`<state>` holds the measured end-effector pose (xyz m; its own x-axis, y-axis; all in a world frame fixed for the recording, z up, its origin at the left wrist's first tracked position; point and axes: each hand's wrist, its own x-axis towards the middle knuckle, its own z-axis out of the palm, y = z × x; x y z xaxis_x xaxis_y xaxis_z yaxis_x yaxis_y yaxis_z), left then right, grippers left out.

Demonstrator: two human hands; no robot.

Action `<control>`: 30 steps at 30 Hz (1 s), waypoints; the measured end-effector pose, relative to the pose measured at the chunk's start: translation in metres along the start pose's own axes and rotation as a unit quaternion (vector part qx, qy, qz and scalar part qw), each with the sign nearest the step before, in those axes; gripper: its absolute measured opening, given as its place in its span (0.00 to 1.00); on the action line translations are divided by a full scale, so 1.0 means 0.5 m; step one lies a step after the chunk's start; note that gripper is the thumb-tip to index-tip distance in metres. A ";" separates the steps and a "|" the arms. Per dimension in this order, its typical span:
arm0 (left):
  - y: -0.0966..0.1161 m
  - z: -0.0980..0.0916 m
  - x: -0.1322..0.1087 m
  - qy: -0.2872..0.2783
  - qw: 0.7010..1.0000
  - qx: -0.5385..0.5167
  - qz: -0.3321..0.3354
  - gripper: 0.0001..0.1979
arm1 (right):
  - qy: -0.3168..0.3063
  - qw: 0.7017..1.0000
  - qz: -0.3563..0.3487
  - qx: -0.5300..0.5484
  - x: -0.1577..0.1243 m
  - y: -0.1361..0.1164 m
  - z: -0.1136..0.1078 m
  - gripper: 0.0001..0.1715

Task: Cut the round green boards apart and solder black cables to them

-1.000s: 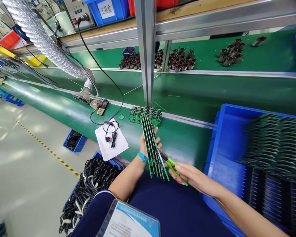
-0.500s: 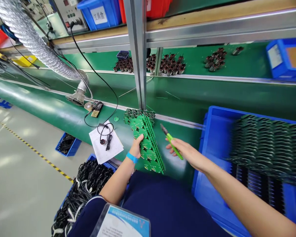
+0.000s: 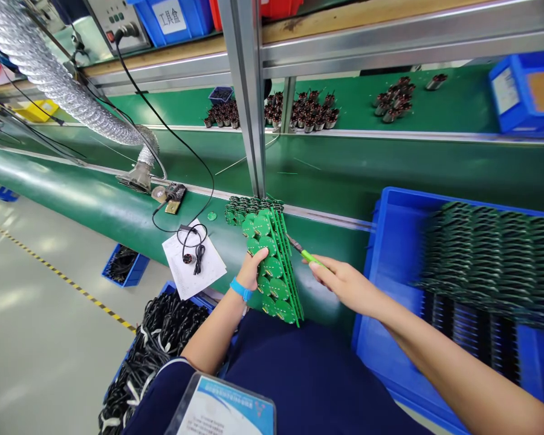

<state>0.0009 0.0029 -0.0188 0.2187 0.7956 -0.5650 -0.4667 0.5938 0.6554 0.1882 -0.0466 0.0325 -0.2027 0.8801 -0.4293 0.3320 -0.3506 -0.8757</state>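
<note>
My left hand [image 3: 252, 270] grips a stack of green circuit board panels [image 3: 272, 266] with round boards in them, held tilted above the front of the green bench. My right hand [image 3: 344, 283] is closed on green-handled cutters [image 3: 304, 252]. The cutter tip touches the right edge of the panel stack. A pile of loose round green boards [image 3: 245, 209] lies on the bench just beyond the stack.
A blue bin [image 3: 392, 254] of stacked green panels stands at right. A white paper with a small motor and cable [image 3: 193, 257] lies left of my hands. An extraction hose [image 3: 72, 96], a metal post [image 3: 242, 90], motor parts [image 3: 308, 112] and a bin of black cables [image 3: 158, 344] surround the spot.
My left hand turned the panel stack from edge-on to face-up. My right hand pulled the cutters away, then brought the tip back against the stack's right edge.
</note>
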 end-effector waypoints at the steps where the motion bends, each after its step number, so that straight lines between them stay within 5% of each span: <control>1: -0.005 -0.003 0.001 -0.013 0.999 -0.009 -0.035 0.25 | -0.030 0.998 0.019 0.058 -0.003 0.003 0.004 0.27; 5: -0.030 -0.011 0.006 -0.100 0.983 -0.075 -0.132 0.27 | -0.110 0.947 0.052 0.298 0.015 -0.003 -0.004 0.24; 9: -0.036 -0.013 0.007 -0.088 0.987 -0.087 -0.106 0.23 | -0.004 0.921 0.098 0.377 0.095 -0.020 -0.062 0.20; 13: -0.022 -0.013 0.004 -0.011 0.995 -0.059 -0.080 0.21 | 0.079 0.928 0.200 0.305 0.122 -0.001 -0.081 0.14; 19: -0.007 0.001 -0.002 0.019 0.998 -0.041 -0.034 0.27 | 0.054 0.996 0.057 0.044 -0.004 0.031 -0.008 0.31; 22: -0.004 0.009 -0.001 0.025 0.999 -0.043 -0.016 0.29 | 0.026 0.996 0.041 -0.069 -0.045 0.022 0.008 0.38; 30: 0.011 0.022 -0.003 0.035 0.999 -0.021 0.004 0.27 | 0.039 0.991 0.010 -0.124 -0.053 0.017 0.010 0.35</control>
<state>0.0073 0.0063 -0.0089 0.1543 0.7891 -0.5946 -0.5044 0.5804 0.6393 0.1918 -0.0746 0.0354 -0.1255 0.8992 -0.4192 0.5541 -0.2870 -0.7814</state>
